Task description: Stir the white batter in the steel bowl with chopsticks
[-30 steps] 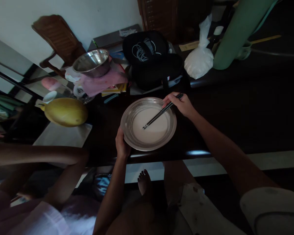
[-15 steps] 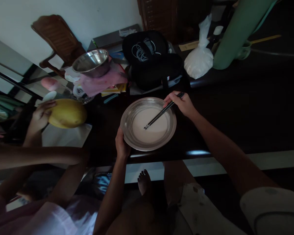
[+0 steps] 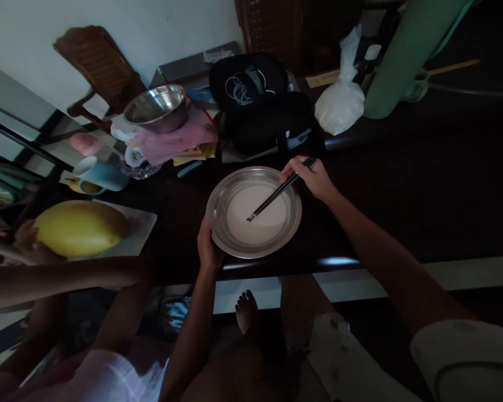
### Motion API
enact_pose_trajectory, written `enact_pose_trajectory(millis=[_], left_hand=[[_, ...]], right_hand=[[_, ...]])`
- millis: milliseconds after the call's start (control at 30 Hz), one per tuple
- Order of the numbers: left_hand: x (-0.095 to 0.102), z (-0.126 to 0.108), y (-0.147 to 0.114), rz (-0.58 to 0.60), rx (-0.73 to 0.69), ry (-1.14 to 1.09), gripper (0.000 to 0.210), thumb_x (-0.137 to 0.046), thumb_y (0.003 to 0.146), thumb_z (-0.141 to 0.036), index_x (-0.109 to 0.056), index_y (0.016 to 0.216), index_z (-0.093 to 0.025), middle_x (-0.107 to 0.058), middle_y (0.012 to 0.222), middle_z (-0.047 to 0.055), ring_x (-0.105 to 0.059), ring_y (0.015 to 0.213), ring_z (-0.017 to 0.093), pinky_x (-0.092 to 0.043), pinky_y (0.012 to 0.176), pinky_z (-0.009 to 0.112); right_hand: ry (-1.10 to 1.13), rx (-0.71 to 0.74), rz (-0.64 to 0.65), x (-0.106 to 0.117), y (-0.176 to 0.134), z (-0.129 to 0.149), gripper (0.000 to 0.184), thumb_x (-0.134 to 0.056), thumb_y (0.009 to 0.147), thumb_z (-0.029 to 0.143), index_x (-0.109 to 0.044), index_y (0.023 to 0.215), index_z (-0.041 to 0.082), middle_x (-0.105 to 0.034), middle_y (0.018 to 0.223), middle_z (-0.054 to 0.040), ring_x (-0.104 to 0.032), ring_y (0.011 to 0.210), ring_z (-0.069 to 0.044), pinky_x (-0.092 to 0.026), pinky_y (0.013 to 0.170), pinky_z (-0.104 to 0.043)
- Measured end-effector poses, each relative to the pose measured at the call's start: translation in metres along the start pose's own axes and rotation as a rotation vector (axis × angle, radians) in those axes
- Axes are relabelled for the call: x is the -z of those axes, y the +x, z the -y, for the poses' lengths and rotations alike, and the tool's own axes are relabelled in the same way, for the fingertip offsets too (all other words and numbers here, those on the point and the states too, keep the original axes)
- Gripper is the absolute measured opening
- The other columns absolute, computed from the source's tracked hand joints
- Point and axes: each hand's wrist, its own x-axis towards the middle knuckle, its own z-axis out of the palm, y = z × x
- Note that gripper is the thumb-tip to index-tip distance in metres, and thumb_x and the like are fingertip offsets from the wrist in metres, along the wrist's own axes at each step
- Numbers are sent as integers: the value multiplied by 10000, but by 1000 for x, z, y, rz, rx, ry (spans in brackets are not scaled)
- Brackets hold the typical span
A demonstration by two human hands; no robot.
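A shallow metal bowl (image 3: 216, 223) stands on the dark table near its front edge, with an off-white liquid batter (image 3: 255, 220) in it. My left hand (image 3: 209, 245) grips the bowl's rim at the lower left; some of its fingers are hidden under the bowl. In my right hand (image 3: 308, 176), over the bowl's upper right rim, is a pair of dark chopsticks (image 3: 274, 195). They slant down to the left, and their pale-marked tips are in the batter.
At left, a person's hand (image 3: 29, 240) holds a large yellow melon (image 3: 81, 226) over a pale board (image 3: 140, 226). Behind are a blue mug (image 3: 103, 173), an empty metal bowl (image 3: 157, 109) and a black case (image 3: 268, 120). A tied bag of white powder (image 3: 339, 109) stands beside a green cylinder (image 3: 402, 67).
The other person's melon has moved toward the lower left and nearer the camera, uncovering the blue mug. My hands, the bowl and the chopsticks look almost unchanged.
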Motion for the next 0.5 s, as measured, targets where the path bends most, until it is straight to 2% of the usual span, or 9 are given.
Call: enact_pose_trajectory(millis=[100, 167, 333, 400, 500], left_hand=[[-2, -1, -1, -8, 8, -39, 476, -566, 864, -539, -666, 1232, -254, -671, 1250, 46, -556, 1263, 257, -410, 1084, 382], [-3, -3, -2, -10, 11, -49, 473, -584, 853, -536, -672, 1226, -258, -676, 1243, 45, -562, 1255, 261, -416, 1079, 386], [-5, -9, -3, -19, 35, -72, 494, -553, 869, -548, -672, 1232, -235, -664, 1268, 56, -557, 1257, 272, -418, 1077, 391], [-5, -10, -2, -19, 30, -60, 491, -547, 872, -549, -673, 1229, -236, -658, 1280, 53, -551, 1266, 267, -414, 1081, 383], [-5, -10, -2, -24, 35, -42, 488, -545, 876, -542, -670, 1232, -232, -661, 1272, 51, -539, 1281, 259, -403, 1091, 375]], right_hand=[[-8, 26, 40, -2, -1, 1, 368, -550, 906, 535, -688, 827, 203, -734, 735, -19, -699, 741, -138, -546, 730, -277], [-14, 37, -6, 0, 0, 0, 355, -557, 905, 527, -687, 839, 203, -734, 744, -18, -698, 741, -136, -548, 734, -280], [8, 28, -143, 6, 3, -4, 397, -524, 912, 552, -646, 756, 208, -683, 622, -3, -656, 587, -127, -538, 615, -279], [15, 22, -133, 5, 3, -3, 411, -525, 909, 559, -638, 726, 209, -673, 600, -3, -643, 557, -125, -536, 601, -282], [17, 18, -45, 0, 0, 1, 398, -546, 901, 551, -658, 743, 204, -696, 636, -11, -666, 605, -131, -550, 644, -289]])
